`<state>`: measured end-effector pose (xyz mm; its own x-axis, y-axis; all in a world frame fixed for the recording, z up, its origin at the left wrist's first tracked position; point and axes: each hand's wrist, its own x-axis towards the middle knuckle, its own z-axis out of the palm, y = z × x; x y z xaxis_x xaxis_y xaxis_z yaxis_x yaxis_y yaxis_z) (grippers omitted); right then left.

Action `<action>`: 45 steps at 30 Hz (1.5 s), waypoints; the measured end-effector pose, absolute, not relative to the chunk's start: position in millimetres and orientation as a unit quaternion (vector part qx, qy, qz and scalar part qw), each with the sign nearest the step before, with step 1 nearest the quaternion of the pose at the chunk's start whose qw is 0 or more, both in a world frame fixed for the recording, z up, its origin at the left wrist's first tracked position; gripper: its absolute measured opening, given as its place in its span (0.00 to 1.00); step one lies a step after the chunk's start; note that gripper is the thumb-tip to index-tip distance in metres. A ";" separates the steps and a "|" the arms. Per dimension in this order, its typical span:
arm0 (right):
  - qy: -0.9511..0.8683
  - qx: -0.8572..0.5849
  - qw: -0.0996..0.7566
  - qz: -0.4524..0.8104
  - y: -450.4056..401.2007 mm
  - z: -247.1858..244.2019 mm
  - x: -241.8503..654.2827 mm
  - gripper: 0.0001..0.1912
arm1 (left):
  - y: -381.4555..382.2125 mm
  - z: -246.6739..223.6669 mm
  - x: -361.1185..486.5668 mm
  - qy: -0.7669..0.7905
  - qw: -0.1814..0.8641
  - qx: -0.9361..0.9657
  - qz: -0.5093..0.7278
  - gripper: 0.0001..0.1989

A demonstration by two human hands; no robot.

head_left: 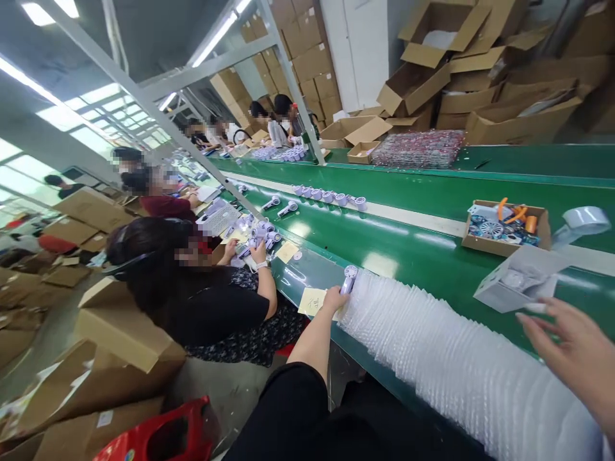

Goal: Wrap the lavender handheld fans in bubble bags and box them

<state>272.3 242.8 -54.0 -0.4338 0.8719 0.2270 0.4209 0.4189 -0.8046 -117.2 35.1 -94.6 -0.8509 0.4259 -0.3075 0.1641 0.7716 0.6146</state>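
My left hand (335, 299) is closed round the handle of a small lavender handheld fan (350, 274), at the near end of a long row of bubble-wrap bags (432, 339). A yellow paper note (311, 301) lies beside that hand. At the right, my right hand (564, 339) is raised above the bags with its fingers apart and nothing seen in it. Just beyond its fingertips stands an open white box (519, 278) with pale contents that I cannot make out.
Past the white box are a tape roll (586, 221) and a cardboard tray of parts (507, 227). More fans (329, 196) lie on the green belt (408, 250). A person (192, 282) works close at the left. A red stool (163, 432) and cartons stand below.
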 end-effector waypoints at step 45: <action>-0.170 -0.330 0.318 0.872 56.4 -27.0 378.2 0.24 | 88.4 -11.9 192.2 0.639 0.368 0.599 0.313 0.07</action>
<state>378.2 56.4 -27.0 -0.5795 0.6675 -0.4676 -0.4432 -0.7396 -0.5065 192.2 88.4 -11.9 -0.0131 0.9954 -0.0954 0.5355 0.0875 0.8400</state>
